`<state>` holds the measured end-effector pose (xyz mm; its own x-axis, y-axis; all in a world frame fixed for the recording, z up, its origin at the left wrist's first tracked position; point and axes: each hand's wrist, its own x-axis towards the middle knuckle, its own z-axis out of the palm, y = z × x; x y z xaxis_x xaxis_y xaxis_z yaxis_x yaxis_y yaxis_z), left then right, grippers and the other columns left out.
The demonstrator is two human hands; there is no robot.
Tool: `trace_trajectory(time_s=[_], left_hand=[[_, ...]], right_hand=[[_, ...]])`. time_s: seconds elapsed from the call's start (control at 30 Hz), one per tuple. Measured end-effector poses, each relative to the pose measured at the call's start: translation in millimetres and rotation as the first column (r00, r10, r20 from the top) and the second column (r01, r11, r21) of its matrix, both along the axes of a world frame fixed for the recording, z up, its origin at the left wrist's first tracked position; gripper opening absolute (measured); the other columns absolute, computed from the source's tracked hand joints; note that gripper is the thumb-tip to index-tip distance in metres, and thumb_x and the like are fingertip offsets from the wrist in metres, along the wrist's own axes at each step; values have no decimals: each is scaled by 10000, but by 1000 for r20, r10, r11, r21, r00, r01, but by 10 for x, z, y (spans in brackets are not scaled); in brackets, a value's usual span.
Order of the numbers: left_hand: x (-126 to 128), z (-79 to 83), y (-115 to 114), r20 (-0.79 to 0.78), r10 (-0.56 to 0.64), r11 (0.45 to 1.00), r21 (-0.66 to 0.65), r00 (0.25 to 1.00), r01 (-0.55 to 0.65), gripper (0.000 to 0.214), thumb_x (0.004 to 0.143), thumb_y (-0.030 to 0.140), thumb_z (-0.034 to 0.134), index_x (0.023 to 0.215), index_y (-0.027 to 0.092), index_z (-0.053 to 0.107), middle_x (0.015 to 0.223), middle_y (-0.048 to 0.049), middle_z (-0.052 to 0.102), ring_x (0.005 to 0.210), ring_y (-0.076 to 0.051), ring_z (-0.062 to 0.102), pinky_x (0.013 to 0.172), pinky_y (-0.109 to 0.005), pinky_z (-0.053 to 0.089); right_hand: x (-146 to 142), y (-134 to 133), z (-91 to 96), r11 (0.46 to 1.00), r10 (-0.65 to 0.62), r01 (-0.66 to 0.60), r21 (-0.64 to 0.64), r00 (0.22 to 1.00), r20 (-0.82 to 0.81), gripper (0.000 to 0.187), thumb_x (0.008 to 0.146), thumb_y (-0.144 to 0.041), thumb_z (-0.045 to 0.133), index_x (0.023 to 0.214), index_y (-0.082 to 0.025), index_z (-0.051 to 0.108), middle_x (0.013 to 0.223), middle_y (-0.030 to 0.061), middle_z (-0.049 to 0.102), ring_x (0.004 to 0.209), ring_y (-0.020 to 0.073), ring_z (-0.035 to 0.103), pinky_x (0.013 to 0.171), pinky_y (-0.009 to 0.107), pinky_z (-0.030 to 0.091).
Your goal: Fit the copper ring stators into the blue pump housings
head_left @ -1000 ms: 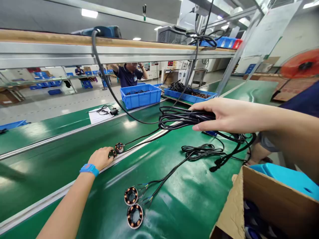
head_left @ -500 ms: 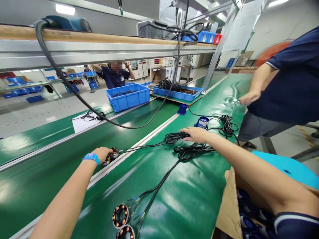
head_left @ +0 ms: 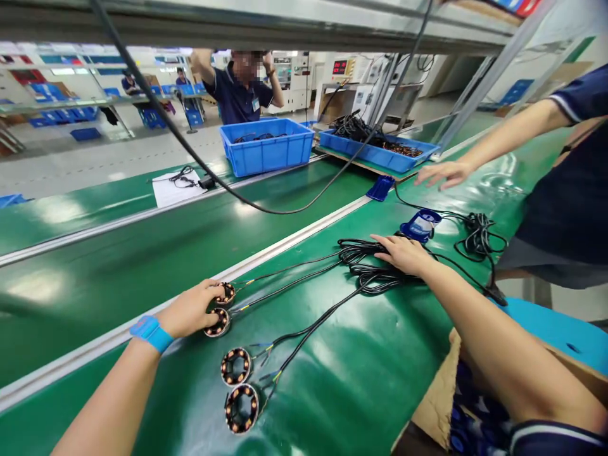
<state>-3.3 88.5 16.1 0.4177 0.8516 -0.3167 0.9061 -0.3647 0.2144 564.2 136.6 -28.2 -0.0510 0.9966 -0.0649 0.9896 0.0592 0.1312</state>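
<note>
My left hand (head_left: 192, 310) has its fingers closed on two ring-shaped motor stators with copper windings, the upper stator (head_left: 225, 292) and the lower stator (head_left: 217, 323), at the white rail. Thin black leads run from them to a coiled black cable (head_left: 354, 251). My right hand (head_left: 403, 253) grips this coil from above, thumb and fingers on either side. Just below it lies a second cable coil (head_left: 375, 278), whose leads reach two more stators, one stator (head_left: 236, 367) above the other stator (head_left: 242, 408), lying flat on the green mat.
A blue housing (head_left: 422, 225) and another cable coil (head_left: 477, 234) lie beyond my right hand. At the back stand a blue bin (head_left: 268, 149) and a blue tray (head_left: 370, 152) of cables. A co-worker's hand (head_left: 444, 174) reaches in from the right. A cardboard box (head_left: 434, 405) holds blue parts.
My left hand has brought its two stators from the rail onto the near mat, above the other pair. My right hand stays at the cable coil. The view has tilted down; the co-worker's arm stretches further over the table.
</note>
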Motion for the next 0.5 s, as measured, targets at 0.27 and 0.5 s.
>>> trace_trajectory(time_s=[0.27, 0.5], left_hand=[[-47, -100, -787, 260, 79, 895, 407, 962, -183, 397, 1023, 536, 442, 1230, 258, 634, 1350, -79, 570, 1169, -255, 607, 1042, -394, 469], [201, -407, -1137, 194, -35, 845, 530, 980, -74, 386, 1082, 330, 336, 1245, 194, 658, 1224, -77, 695, 1069, -242, 635, 948, -409, 474]], right_hand=[[-1870, -533, 674, 815, 535, -512, 271, 486, -691, 318, 1032, -434, 500, 1253, -256, 642, 1236, 45, 700, 1156, 197, 652, 1025, 335, 505], [-3250, -432, 305, 615, 472, -785, 73, 293, -831, 258, 1030, -274, 483, 1040, -155, 712, 1015, 73, 738, 940, 207, 677, 865, 312, 480]])
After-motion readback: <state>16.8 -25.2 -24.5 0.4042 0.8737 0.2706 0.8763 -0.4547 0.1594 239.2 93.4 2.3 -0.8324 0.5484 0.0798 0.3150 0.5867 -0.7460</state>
